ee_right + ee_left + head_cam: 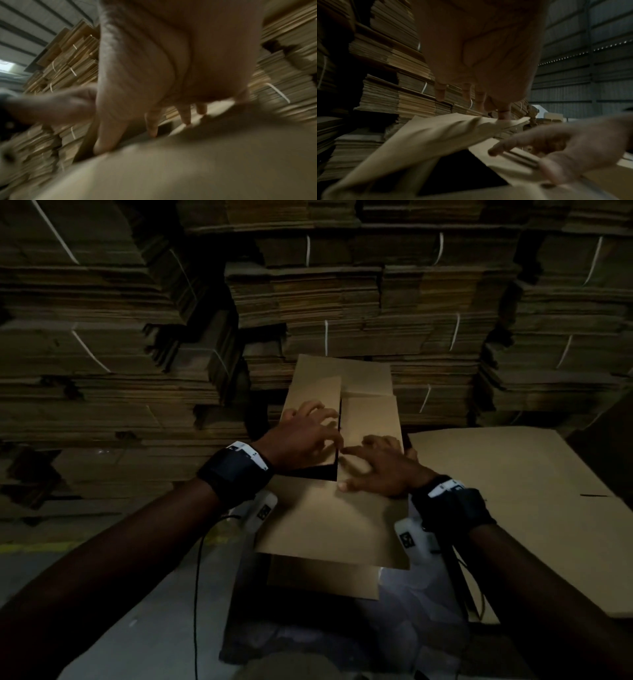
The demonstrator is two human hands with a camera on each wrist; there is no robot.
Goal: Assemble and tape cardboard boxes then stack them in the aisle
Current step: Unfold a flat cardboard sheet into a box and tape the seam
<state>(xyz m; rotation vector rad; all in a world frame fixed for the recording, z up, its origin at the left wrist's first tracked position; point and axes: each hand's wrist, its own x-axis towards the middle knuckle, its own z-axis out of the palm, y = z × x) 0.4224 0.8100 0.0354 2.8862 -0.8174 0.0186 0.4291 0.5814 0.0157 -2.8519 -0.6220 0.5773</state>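
Observation:
A brown cardboard box (329, 518) stands in front of me with its top flaps partly folded in and a dark gap between them. My left hand (305, 429) presses the left flap (315, 395) down with spread fingers. On the right flap (371, 416) my right hand (376, 463) lies flat, fingers spread, its fingertips close to the gap. In the left wrist view the left hand's fingertips (504, 115) push on the flap (436, 135), and the right hand (556, 146) shows at the lower right. The right wrist view is blurred; the right hand's fingers (109, 128) rest on cardboard (188, 169).
Tall stacks of flat, strapped cardboard (342, 302) fill the space behind the box. A large flat cardboard sheet (513, 491) lies to the right. Grey floor (137, 611) with a yellow line (34, 547) is at the lower left.

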